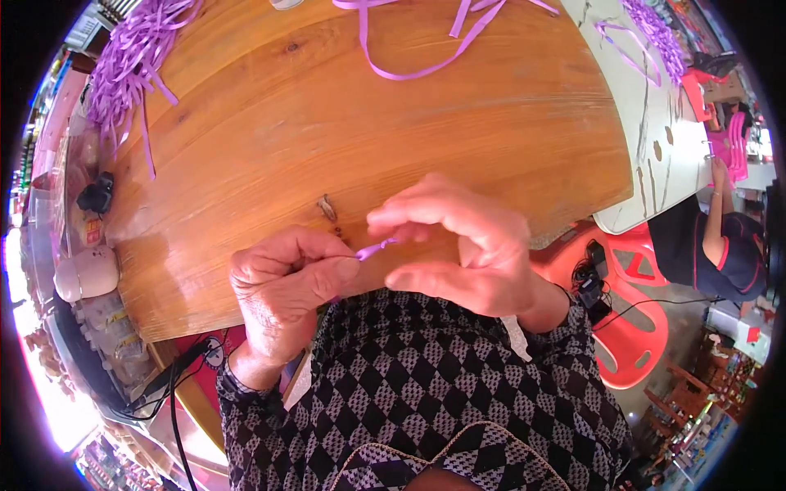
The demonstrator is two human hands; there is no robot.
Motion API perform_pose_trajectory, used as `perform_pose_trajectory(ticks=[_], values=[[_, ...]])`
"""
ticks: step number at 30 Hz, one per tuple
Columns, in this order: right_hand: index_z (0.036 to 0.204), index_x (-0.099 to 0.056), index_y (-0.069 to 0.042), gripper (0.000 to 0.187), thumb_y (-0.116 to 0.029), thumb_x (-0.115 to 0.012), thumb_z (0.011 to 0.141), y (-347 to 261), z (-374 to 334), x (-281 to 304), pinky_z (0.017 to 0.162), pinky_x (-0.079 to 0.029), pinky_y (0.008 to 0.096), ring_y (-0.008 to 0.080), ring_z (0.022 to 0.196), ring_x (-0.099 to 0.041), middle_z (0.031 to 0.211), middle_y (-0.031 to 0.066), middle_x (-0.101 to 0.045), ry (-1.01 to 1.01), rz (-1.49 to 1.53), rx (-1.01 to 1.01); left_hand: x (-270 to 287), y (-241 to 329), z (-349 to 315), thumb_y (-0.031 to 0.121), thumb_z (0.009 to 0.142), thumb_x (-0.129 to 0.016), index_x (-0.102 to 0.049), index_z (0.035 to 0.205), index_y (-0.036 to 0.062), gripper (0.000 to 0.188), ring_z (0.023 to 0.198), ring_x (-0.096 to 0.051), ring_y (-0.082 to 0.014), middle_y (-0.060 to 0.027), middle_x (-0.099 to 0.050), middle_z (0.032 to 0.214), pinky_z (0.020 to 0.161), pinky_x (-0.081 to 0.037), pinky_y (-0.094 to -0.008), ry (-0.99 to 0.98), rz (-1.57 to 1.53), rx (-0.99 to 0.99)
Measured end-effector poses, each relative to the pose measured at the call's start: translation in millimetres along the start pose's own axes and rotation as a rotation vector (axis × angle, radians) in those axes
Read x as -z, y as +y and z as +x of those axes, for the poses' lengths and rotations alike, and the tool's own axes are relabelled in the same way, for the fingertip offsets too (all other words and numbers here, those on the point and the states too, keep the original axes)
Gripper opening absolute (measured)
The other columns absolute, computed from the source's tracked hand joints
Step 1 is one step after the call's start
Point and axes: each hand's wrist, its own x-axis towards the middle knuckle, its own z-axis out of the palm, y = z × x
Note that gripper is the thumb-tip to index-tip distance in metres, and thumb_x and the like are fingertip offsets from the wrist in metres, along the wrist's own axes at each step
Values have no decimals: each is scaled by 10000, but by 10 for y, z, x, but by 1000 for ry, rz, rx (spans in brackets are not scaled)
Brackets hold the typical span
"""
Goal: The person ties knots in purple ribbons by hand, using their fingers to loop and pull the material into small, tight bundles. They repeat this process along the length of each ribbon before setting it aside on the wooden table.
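Observation:
Between thumb and bent fingers, my left hand [291,274] pinches a short piece of purple ribbon [375,249]. The ribbon sticks out to the right, and its far end looks narrow and twisted. Just right of it is my right hand [467,245], thumb and fingers spread apart around a gap, with nothing visible between them. Both hands hover over the near edge of the wooden table [393,139]. A long loop of purple ribbon [397,75] lies at the table's far side.
Bundles of purple ribbon lie at the far left [135,65] and on a white marbled table [634,123] at the right. A small brown object [327,207] rests beyond my hands. A red plastic chair [630,327] stands at right, near another person [725,241]. Black cables [173,385] hang at lower left.

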Motion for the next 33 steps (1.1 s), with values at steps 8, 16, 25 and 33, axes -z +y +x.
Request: perform_pose_trajectory(ticks=[8,16,25,33], values=[[756,-565,22,131,127,-584,681,-97,-6,11,543,-397,226,99,629,-518,735,68,-573,-58,24,-84,-60,138,-43,-2,710,-718,-638,789,-30,116,602,-531,-62,-32,-619,686,537,-414,-183,-81,-29,53],[1072,-536,24,396,-94,-710,737,-260,231,-227,752,-465,272,146,863,-573,939,77,-609,-83,757,-356,3,631,48,33,785,-571,-540,851,5,79,533,-421,-84,-16,-473,664,509,-336,-211,-226,-419,-103],[886,-646,1,177,-166,-645,828,-307,-37,444,439,-355,181,26,499,-471,649,12,-594,-323,417,-452,914,1006,708,70,946,-400,-473,944,-49,139,451,-202,-52,50,-259,535,460,-180,-226,-406,-631,-311],[792,-599,54,193,-117,-680,755,-263,-173,788,454,-339,205,89,528,-498,630,74,-565,-155,245,-607,1727,639,1193,48,919,-448,-534,934,-37,123,454,-179,-48,63,-217,521,459,-165,-227,-56,-608,-347]])
